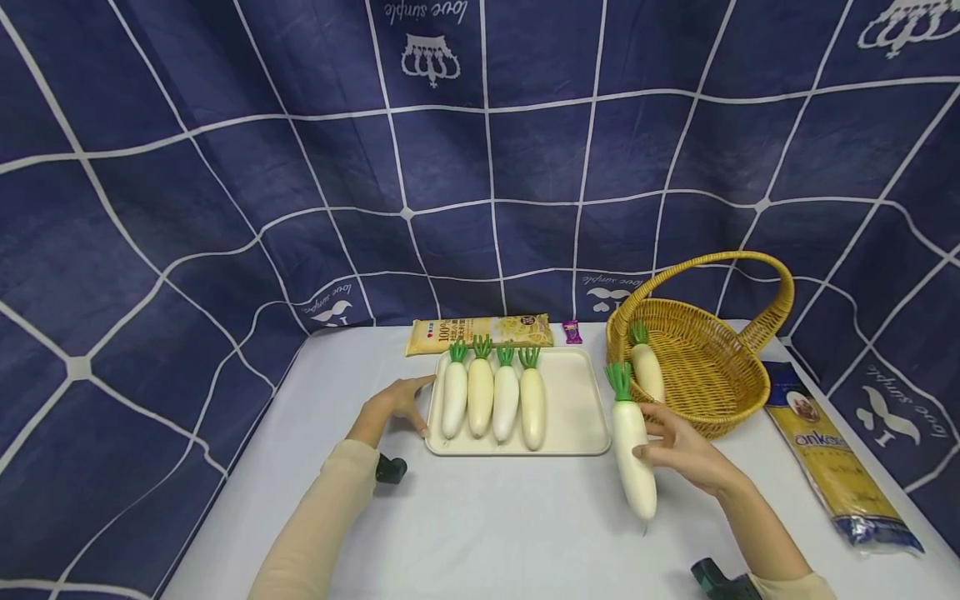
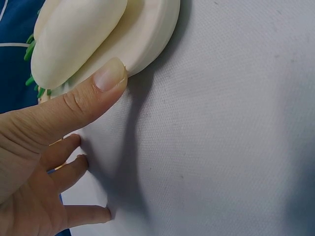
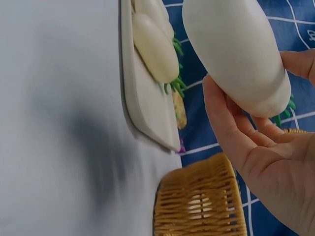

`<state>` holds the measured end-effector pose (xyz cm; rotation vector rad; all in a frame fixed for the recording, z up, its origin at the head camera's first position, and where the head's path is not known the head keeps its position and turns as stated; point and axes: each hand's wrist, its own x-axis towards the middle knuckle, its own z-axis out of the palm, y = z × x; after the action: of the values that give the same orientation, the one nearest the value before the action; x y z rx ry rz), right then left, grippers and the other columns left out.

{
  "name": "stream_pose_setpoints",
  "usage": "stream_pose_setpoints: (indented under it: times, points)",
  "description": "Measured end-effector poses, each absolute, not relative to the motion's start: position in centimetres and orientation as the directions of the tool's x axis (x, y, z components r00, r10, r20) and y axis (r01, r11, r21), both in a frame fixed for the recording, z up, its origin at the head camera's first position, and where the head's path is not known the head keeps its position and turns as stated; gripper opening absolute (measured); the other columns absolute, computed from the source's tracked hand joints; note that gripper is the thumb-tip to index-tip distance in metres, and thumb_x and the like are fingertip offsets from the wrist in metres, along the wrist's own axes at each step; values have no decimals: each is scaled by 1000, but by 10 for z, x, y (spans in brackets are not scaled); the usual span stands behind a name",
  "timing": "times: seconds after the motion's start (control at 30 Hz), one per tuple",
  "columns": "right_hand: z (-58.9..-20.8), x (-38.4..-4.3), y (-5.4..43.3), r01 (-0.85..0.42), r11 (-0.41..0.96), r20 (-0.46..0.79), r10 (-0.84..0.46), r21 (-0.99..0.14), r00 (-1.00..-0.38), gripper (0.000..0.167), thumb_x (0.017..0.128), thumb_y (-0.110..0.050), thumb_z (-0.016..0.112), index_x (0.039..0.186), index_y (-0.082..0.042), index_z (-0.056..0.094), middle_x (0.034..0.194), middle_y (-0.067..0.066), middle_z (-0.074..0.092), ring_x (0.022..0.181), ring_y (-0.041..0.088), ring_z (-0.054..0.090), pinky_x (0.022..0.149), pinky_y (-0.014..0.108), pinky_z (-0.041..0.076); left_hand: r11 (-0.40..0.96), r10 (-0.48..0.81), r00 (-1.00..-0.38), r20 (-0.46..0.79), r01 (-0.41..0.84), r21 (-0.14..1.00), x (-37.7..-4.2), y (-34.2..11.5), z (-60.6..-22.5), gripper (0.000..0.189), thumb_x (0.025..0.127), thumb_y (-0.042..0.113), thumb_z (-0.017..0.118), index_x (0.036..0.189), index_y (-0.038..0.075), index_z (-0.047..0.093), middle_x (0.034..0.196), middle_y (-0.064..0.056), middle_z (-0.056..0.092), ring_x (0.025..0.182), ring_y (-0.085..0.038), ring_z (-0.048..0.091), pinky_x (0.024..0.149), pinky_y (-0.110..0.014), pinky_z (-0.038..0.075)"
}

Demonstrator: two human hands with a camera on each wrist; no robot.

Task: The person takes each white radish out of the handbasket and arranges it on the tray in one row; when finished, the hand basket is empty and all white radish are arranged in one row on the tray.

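Observation:
My right hand (image 1: pixel 686 450) grips a white radish (image 1: pixel 633 458) with a green top, between thumb and fingers, above the table in front of the basket. In the right wrist view the held radish (image 3: pixel 236 54) fills the upper middle. My left hand (image 1: pixel 395 407) is at the left edge of the cream tray (image 1: pixel 573 408); its thumb (image 2: pixel 98 86) touches or nearly touches the rim, and its fingers are spread. Several radishes (image 1: pixel 532 408) lie side by side in the tray's left and middle, tops pointing away. Another radish (image 1: pixel 647 371) leans inside the wicker basket (image 1: pixel 697 358).
A yellow food packet (image 1: pixel 480 332) lies behind the tray, with a small purple packet (image 1: pixel 572 332) beside it. Right of the basket lies a long gold and blue bag (image 1: pixel 836 458). The basket's tall handle (image 1: pixel 712 260) arches over it. A blue checked cloth (image 1: pixel 525 158) hangs behind the table.

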<state>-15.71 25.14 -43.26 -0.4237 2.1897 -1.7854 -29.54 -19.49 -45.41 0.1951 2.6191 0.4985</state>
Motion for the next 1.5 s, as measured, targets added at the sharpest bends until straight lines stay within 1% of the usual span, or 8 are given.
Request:
stream_pose_setpoints:
  times: [0.07,0.27,0.53,0.73,0.97,1.17,1.37,1.5]
  points:
    - [-434,-157,249,-52,185,-29,-410,-981,-912,72,82,-2,60,139,13,18,125,37,45,107,31,56,80,36,54,924,217,-881,-420,47,380,-296,-195,-454,115,51,24,92,148,17,31,147,-19,36,136,-44,25,108,-62,26]
    - [-436,-158,239,-41,184,-40,-415,-982,-909,75,81,-4,62,140,13,19,126,37,44,110,37,55,82,39,54,923,223,-882,-415,54,381,-296,-195,-454,115,51,24,92,148,16,31,146,-19,37,136,-44,26,107,-62,26]
    - [-440,-163,229,-36,167,-44,-452,-985,-891,74,79,-3,61,138,13,20,120,32,51,105,31,57,82,37,54,920,224,-883,-412,53,388,-296,-195,-454,115,50,25,92,148,16,31,147,-19,36,135,-43,29,107,-60,29]
    - [-443,-170,219,-33,181,-51,-443,-983,-895,76,79,-5,62,140,12,20,121,33,50,106,34,57,83,38,53,920,212,-884,-417,36,391,-295,-195,-454,115,50,24,92,148,17,31,148,-18,35,136,-41,29,108,-59,29]
    - [-444,-179,209,-4,187,-76,-416,-982,-906,72,79,-6,62,139,10,24,119,30,53,103,27,58,81,36,53,922,215,-883,-417,42,386,-295,-194,-454,115,51,25,92,148,17,31,147,-19,35,136,-43,27,107,-61,28]
    - [-445,-188,200,31,210,-106,-355,-977,-929,74,79,-9,61,141,8,23,121,32,51,103,28,58,82,37,53,920,212,-883,-418,37,389,-295,-194,-454,115,51,25,92,148,18,31,147,-19,36,136,-42,28,107,-61,28]
    - [-448,-196,188,74,220,-137,-284,-973,-949,72,83,-13,60,141,7,23,120,30,53,97,25,60,78,34,54,919,203,-881,-427,21,393,-295,-194,-452,116,49,27,92,148,18,31,147,-18,36,136,-40,28,108,-59,27]
    - [-453,-201,182,86,225,-145,-257,-971,-956,71,86,-15,61,141,7,23,119,30,55,95,25,62,79,36,55,923,211,-884,-417,40,384,-295,-194,-454,115,50,25,92,148,18,31,146,-19,38,135,-42,31,107,-61,29]
